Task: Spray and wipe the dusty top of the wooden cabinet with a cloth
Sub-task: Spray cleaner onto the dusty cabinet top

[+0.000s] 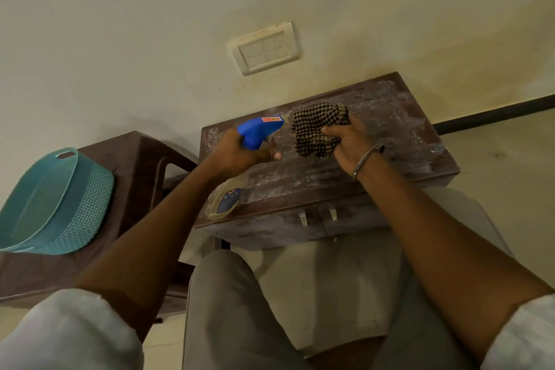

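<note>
The low wooden cabinet (pixel 399 141) stands against the wall, its dark top streaked with pale dust. My left hand (pixel 240 153) grips a spray bottle (pixel 258 132) with a blue trigger head, held above the cabinet's left part, nozzle aimed toward the cloth. The bottle's clear body hangs down under my wrist. My right hand (pixel 351 144) holds a bunched black-and-tan checked cloth (pixel 318 126) just above the middle of the top. A metal bangle sits on that wrist.
A brown plastic stool (pixel 141 165) stands left of the cabinet with a teal plastic basket (pixel 57 201) on it. A switch plate (pixel 265 49) is on the wall above. My knees are close under the cabinet's front, where two metal door handles (pixel 318 215) show.
</note>
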Demonstrator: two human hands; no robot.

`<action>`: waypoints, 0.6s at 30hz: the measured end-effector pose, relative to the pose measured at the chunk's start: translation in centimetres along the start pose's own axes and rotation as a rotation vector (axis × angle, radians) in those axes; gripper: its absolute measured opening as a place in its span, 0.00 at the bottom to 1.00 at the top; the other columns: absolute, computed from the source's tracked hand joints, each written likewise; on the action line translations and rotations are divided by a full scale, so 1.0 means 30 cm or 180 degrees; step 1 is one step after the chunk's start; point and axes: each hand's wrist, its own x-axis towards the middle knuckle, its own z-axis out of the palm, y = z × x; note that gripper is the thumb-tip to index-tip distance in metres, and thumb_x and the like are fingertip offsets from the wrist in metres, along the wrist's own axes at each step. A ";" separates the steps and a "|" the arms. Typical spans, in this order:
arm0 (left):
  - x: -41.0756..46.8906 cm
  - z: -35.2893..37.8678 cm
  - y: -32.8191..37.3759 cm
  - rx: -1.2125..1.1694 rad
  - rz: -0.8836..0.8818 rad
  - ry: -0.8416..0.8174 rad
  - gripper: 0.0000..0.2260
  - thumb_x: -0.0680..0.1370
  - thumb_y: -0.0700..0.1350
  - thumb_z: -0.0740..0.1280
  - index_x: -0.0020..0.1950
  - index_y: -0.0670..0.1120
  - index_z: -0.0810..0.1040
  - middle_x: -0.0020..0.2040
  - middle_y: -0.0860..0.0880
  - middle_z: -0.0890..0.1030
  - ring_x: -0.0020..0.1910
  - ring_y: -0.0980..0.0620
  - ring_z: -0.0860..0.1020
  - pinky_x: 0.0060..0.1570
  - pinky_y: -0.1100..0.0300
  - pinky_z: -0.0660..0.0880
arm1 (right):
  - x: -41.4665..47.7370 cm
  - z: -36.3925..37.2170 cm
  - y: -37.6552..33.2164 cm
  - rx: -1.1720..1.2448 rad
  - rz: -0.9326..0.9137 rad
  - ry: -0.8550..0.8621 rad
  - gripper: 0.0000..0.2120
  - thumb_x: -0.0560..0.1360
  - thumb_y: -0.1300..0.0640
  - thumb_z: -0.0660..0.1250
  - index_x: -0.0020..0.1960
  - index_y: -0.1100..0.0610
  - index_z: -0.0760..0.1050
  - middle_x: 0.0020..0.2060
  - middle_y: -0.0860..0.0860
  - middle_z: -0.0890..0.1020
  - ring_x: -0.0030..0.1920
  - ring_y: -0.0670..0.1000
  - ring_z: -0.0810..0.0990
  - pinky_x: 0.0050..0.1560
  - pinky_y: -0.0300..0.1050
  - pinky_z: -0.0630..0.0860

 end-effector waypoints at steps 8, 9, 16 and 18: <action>0.030 -0.028 -0.003 0.0390 -0.0032 0.0472 0.26 0.66 0.58 0.78 0.55 0.43 0.78 0.49 0.45 0.79 0.43 0.52 0.76 0.42 0.65 0.70 | -0.004 0.026 -0.011 0.0124 -0.0052 -0.0017 0.23 0.72 0.78 0.59 0.65 0.68 0.71 0.60 0.68 0.76 0.58 0.68 0.78 0.55 0.64 0.77; 0.027 -0.025 -0.004 0.0413 -0.0053 0.0503 0.25 0.66 0.57 0.79 0.56 0.44 0.79 0.51 0.44 0.79 0.43 0.52 0.76 0.42 0.65 0.70 | -0.009 0.025 -0.012 0.0135 -0.0038 -0.0027 0.23 0.71 0.78 0.59 0.65 0.68 0.71 0.60 0.68 0.76 0.58 0.68 0.78 0.54 0.64 0.77; 0.013 -0.014 0.001 0.0985 -0.0243 0.0686 0.24 0.68 0.57 0.79 0.54 0.44 0.78 0.44 0.53 0.74 0.43 0.53 0.74 0.42 0.61 0.69 | -0.039 0.036 -0.018 0.0106 -0.0013 -0.0044 0.23 0.70 0.78 0.60 0.64 0.69 0.72 0.54 0.64 0.79 0.55 0.66 0.79 0.50 0.59 0.80; 0.000 -0.023 0.002 0.1172 -0.0155 0.0422 0.22 0.69 0.56 0.78 0.55 0.45 0.80 0.49 0.49 0.75 0.49 0.49 0.75 0.49 0.56 0.71 | -0.041 0.038 -0.025 0.0114 -0.0028 -0.0048 0.22 0.71 0.78 0.60 0.63 0.68 0.72 0.53 0.64 0.79 0.55 0.66 0.79 0.51 0.60 0.80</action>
